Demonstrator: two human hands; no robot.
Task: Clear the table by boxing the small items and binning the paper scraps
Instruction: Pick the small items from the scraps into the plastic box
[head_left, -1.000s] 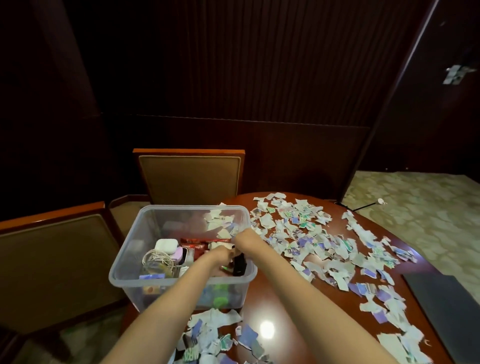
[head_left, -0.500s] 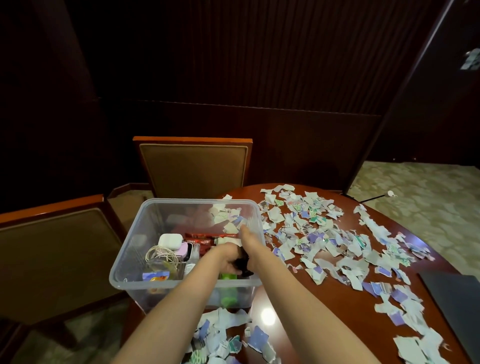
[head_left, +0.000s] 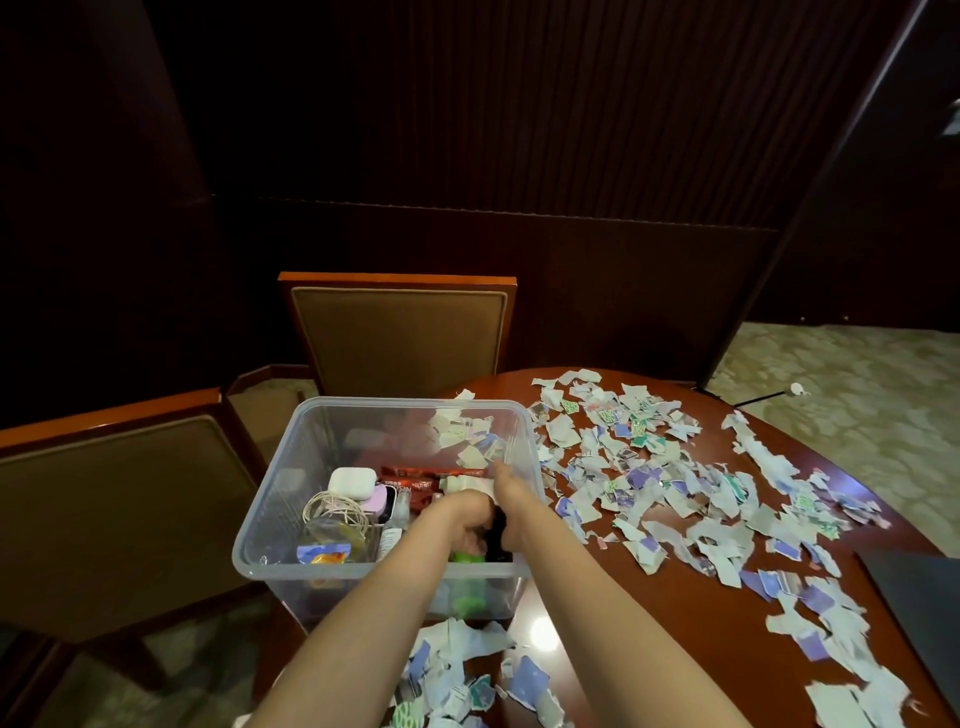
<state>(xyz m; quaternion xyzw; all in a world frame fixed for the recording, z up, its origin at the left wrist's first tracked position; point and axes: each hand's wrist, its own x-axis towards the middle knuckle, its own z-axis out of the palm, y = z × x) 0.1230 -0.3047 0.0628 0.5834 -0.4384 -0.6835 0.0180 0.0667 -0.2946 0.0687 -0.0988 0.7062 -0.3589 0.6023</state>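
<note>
Evidently both hands were down inside the clear plastic box (head_left: 311, 447), pressed close together over its near right corner. The right hand (head_left: 508, 496) had its fingers curled down onto a small black item (head_left: 500, 535), which stood between the two hands. The left hand (head_left: 460, 519) lay knuckles-up with its fingers curled, touching that black item; whether it gripped the item or something beneath could not be told. Just under the hands a green item (head_left: 467, 558) showed against the near wall of the box. To the left of the hands, also in the box, lay a white earbud case (head_left: 352, 480) and a coiled white cable (head_left: 332, 512), and just ahead of the left hand lay red packets (head_left: 415, 475). Right of the hands, torn paper scraps (head_left: 675, 499) covered much of the wooden table (head_left: 597, 618), with more of them nearer than the box, between the forearms. Beyond the box, ahead of the hands, stood a padded chair (head_left: 400, 338).
</note>
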